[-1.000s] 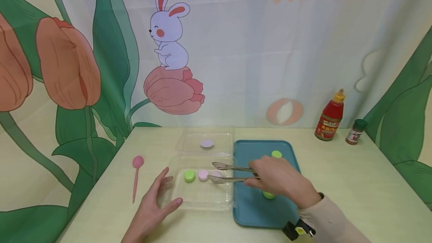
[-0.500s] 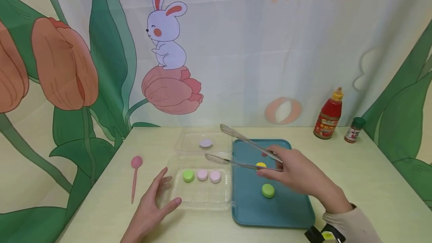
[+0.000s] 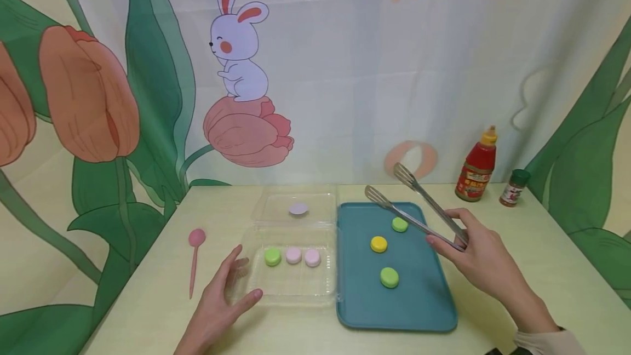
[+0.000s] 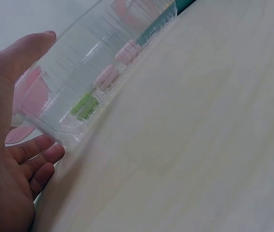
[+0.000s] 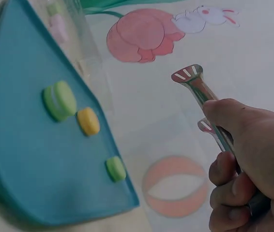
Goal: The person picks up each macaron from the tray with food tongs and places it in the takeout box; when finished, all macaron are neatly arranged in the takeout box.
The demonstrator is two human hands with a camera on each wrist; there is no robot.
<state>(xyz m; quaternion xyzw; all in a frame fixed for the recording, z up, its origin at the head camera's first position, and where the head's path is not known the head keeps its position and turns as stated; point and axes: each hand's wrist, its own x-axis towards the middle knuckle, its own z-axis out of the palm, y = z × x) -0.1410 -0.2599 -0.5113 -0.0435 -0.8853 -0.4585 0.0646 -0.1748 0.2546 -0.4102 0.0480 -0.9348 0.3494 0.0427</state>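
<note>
Overhead, the clear box [image 3: 291, 285] lay open to a reach, though the left hand [image 3: 219, 301] blocked its near left corner and the blue tray [image 3: 394, 312] hugged its right side. Tongs [image 3: 410, 218] in the right hand [image 3: 485, 261] crossed above the tray's far right part; room remained nearer than the front green macaron [image 3: 389, 278].

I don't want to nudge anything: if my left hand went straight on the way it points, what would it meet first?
Probably the clear container: your left hand is right at its left side. Whether the fingers touch it now is hard to tell.
</note>
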